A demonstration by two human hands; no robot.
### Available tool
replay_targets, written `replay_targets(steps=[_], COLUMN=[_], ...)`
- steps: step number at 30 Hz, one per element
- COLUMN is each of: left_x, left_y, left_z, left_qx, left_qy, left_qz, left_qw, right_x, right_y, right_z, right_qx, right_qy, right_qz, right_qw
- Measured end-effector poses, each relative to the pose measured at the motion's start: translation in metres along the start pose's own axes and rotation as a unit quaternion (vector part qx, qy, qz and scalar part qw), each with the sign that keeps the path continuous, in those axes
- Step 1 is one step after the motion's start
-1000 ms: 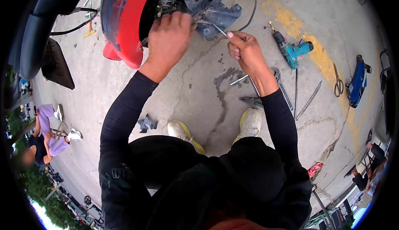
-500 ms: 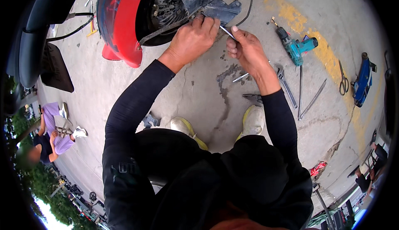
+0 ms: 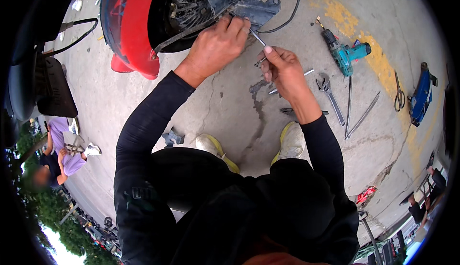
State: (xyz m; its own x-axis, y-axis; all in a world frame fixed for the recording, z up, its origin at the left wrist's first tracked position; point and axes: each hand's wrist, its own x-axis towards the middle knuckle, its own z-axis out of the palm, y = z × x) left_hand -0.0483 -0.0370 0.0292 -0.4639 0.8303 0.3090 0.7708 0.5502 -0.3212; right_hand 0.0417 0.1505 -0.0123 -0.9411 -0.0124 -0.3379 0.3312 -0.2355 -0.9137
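Observation:
A slim silver metal rod (image 3: 258, 38) slants between my two hands; its kind cannot be told. Around its lower end the fingers and thumb of my right hand (image 3: 286, 73) are closed. My left hand (image 3: 216, 45) is closed too, and the rod's upper end passes under its fingertips, which hide it. Those fingers press up close to a dark metal bracket (image 3: 254, 11) beside the wheel (image 3: 189, 6) of a red-fendered vehicle (image 3: 139, 21). A dark bar (image 3: 184, 36) runs across the wheel toward my left hand, and a black cable (image 3: 293, 13) loops past the bracket.
On the concrete to the right lie a teal power drill (image 3: 342, 56), an adjustable wrench (image 3: 331, 100), pliers (image 3: 287, 111), long metal bars (image 3: 364, 114), scissors (image 3: 399, 97) and a blue jack (image 3: 420, 95). A person (image 3: 64, 155) sits at the far left.
My right hand has drawn slightly down and away from my left, so more of the rod shows. The left hand stays by the bracket. The whole view has shifted a little.

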Motion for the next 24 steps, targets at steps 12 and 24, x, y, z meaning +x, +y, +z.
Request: replay_targets(steps=[12,24], left_x=[0.003,0.000], left_y=[-0.005,-0.009], left_z=[0.001,-0.003], left_qx=[-0.017,-0.039], left_qy=[-0.003,-0.032], left_qz=[0.005,-0.028], left_qw=[1.000,0.998], right_x=[-0.004,0.003], right_y=[-0.012,-0.020], right_z=[0.006,0.000], right_qx=[-0.435,-0.572], right_qy=[0.116,0.161], right_qz=[-0.295,-0.426], right_qw=[0.843,0.682])
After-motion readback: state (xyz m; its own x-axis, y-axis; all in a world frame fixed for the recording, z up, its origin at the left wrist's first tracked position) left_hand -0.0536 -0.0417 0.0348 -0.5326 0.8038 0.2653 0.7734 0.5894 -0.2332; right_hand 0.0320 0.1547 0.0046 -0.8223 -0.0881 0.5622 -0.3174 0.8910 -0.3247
